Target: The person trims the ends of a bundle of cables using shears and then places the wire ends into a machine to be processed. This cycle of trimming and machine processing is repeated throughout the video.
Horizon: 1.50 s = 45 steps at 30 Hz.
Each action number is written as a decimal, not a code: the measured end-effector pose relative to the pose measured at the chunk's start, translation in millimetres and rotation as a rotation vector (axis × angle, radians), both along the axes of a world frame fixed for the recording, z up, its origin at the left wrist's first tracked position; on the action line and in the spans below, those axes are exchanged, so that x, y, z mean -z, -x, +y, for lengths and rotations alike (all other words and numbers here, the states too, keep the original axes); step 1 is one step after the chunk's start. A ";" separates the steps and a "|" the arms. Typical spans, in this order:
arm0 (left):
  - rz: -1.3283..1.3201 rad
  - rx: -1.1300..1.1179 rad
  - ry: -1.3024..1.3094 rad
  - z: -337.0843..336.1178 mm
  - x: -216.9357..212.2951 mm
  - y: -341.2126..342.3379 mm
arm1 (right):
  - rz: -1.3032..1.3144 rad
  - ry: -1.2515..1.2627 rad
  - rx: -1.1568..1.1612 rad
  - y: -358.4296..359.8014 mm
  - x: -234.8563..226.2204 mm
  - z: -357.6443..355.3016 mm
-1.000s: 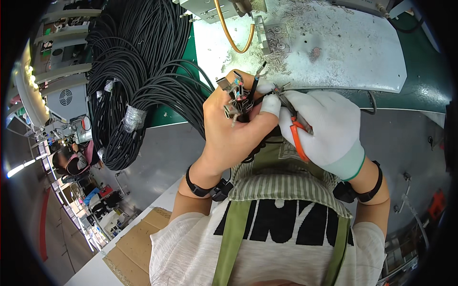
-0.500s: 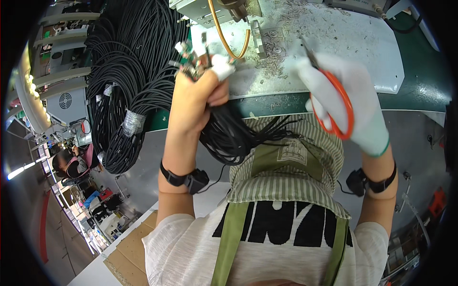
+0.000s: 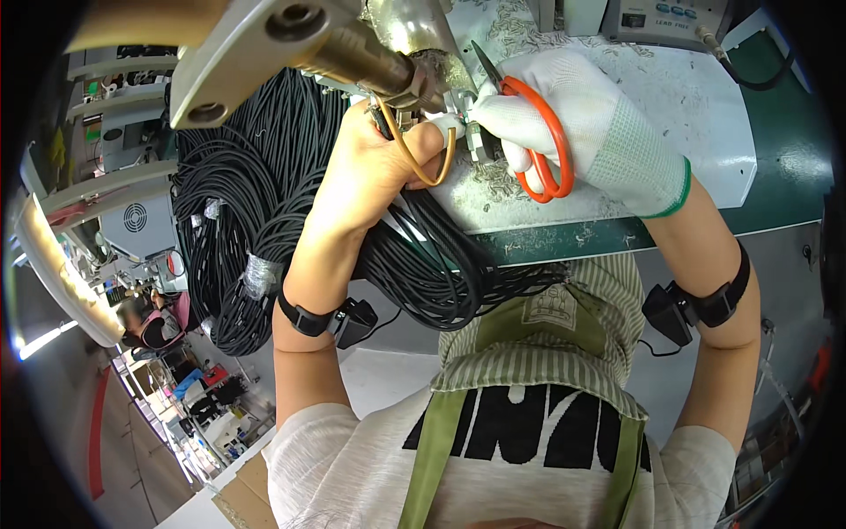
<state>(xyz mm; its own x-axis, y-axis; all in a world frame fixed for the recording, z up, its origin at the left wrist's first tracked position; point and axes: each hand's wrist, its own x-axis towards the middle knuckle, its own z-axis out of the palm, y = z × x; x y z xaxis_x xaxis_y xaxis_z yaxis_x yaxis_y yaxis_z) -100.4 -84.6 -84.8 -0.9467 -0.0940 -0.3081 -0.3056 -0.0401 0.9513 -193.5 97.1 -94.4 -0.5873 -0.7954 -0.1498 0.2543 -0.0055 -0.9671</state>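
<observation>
My bare left hand (image 3: 370,172) grips the end of a bundle of black cables (image 3: 432,264) and holds its stripped wire tips up under a metal machine head (image 3: 352,44). An orange-yellow tube (image 3: 423,167) loops from that head across my fingers. My right hand (image 3: 599,132), in a white knit glove, holds orange-handled scissors (image 3: 538,132) with the blades pointing up and left, and its fingertips pinch the wire tips next to my left thumb. Both hands meet over a white mat (image 3: 687,115) littered with wire clippings.
Large coils of black cable (image 3: 238,220) hang at the left of the green bench (image 3: 793,159). A grey control box (image 3: 670,18) stands at the back of the bench. Black straps with small boxes sit on both wrists. Another person (image 3: 154,322) works far off at lower left.
Both hands rose from in front of my chest to the bench. The left carried the cable ends up under the machine head; the right, briefly apart with the scissors, has rejoined it there.
</observation>
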 end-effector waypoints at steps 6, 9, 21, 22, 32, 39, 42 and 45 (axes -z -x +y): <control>0.049 -0.003 0.150 4.8 -9.3 0.9 | 0.093 -0.117 -0.076 6.2 -3.8 -1.2; 0.071 0.047 0.277 4.2 -10.0 2.0 | 0.103 -0.115 -0.067 5.2 -3.3 -0.9; 0.185 0.083 0.571 -2.1 -3.3 0.3 | 0.079 -0.141 -0.089 8.5 -0.9 -1.6; 0.219 0.085 0.567 -2.9 -1.5 -0.2 | 0.114 -0.095 -0.086 8.9 1.5 -1.6; -0.064 0.051 0.481 -0.9 -9.1 -4.2 | 0.192 -0.004 -0.140 12.0 10.6 -1.7; 0.057 0.120 0.249 -4.6 -7.8 0.7 | 0.068 -0.115 -0.122 7.7 7.4 3.0; 0.011 0.135 0.004 -1.0 -4.2 -4.6 | 0.237 -0.039 -0.081 4.7 6.9 3.2; 0.102 -0.271 -0.150 17.5 7.3 -24.1 | 0.565 0.088 -0.009 0.3 -8.4 14.1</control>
<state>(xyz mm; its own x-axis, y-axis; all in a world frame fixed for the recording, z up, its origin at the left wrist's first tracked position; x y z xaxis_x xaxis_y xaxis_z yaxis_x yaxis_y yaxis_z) -76.3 -67.1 -92.2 -0.9203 -0.3074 -0.2419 -0.1677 -0.2485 0.9540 -193.8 111.2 -85.9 -0.5501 -0.7961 0.2521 -0.3017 -0.0920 -0.9489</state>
